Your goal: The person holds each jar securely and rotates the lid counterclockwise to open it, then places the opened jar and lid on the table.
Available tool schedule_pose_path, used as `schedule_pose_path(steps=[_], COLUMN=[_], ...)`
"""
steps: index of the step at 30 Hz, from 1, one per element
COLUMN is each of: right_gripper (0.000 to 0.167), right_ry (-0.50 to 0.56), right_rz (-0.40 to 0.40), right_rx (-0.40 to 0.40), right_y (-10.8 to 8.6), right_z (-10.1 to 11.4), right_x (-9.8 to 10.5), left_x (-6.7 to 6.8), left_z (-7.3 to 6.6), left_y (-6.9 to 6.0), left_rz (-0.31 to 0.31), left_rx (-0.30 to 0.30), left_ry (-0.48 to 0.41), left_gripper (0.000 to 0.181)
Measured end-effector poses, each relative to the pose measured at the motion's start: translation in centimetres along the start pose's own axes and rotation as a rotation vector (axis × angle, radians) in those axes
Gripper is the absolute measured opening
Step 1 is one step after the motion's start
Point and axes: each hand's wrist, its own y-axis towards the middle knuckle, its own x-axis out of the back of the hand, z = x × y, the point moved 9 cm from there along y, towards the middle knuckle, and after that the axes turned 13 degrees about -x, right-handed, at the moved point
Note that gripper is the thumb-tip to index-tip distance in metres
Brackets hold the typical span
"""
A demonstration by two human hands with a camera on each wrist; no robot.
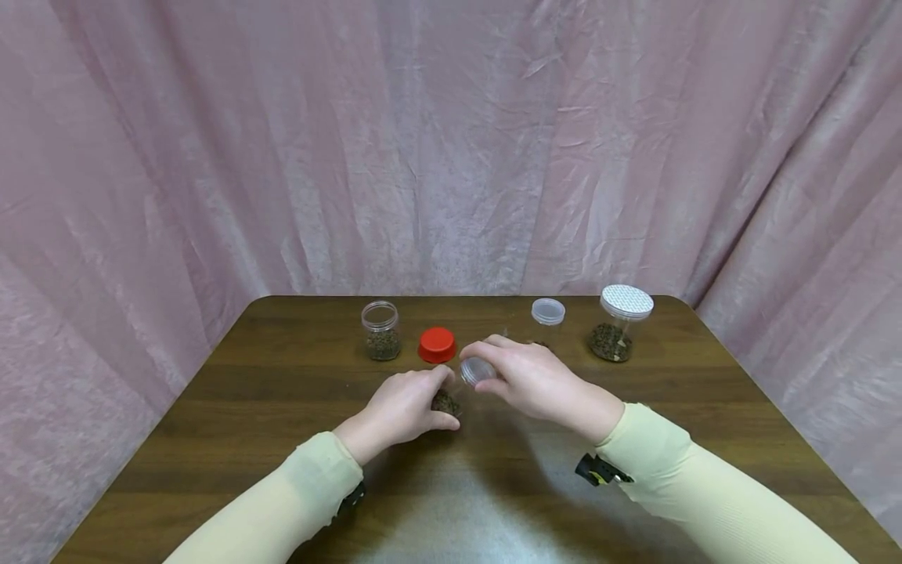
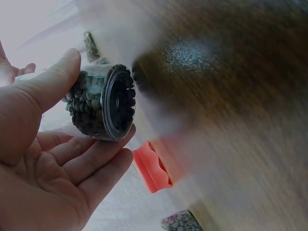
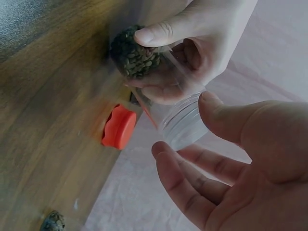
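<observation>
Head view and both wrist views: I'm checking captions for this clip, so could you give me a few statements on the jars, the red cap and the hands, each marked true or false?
1. The left hand holds a clear jar. True.
2. The held jar is filled to the brim. False: its dark contents lie at the base end, and the part toward the top is clear.
3. A red cap lies on the table. True.
4. The right hand is at the held jar's top end. True.
5. The rightmost jar wears the red cap. False: it has a white, patterned lid.
</observation>
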Motion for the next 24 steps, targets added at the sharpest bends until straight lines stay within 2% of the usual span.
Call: schedule_pose_path(steps=[14, 17, 19, 22, 24], right_gripper=[0.055, 0.058, 0.057, 0.049, 0.043], right_ry=[0.054, 0.057, 0.042, 0.002, -0.029], right_rz=[0.029, 0.028, 0.019, 0.004, 0.000], right_rx=[0.054, 0.014, -0.043, -0.127, -0.152], right_y=[-0.2, -0.2, 0.0, 0.4, 0.5], right_z=[0.3, 0.1, -0.3, -0.8, -1.0], right_x=[-0.1, 0.1, 0.2, 0.4, 0.4], left_x=[0.1, 0.2, 0.2, 0.2, 0.2], left_z=[-0.1, -0.2, -0.2, -0.2, -0.2], left_y=[0.0, 0.1, 0.1, 0.2, 0.3], left_rz=[0.002, 0.007, 0.014, 0.027, 0.034], left_rx=[-0.005, -0.007, -0.005, 0.001, 0.008], left_ry=[0.002, 0.002, -0.006, -0.016, -0.019], left_gripper=[0.055, 0.055, 0.056, 0.056, 0.056])
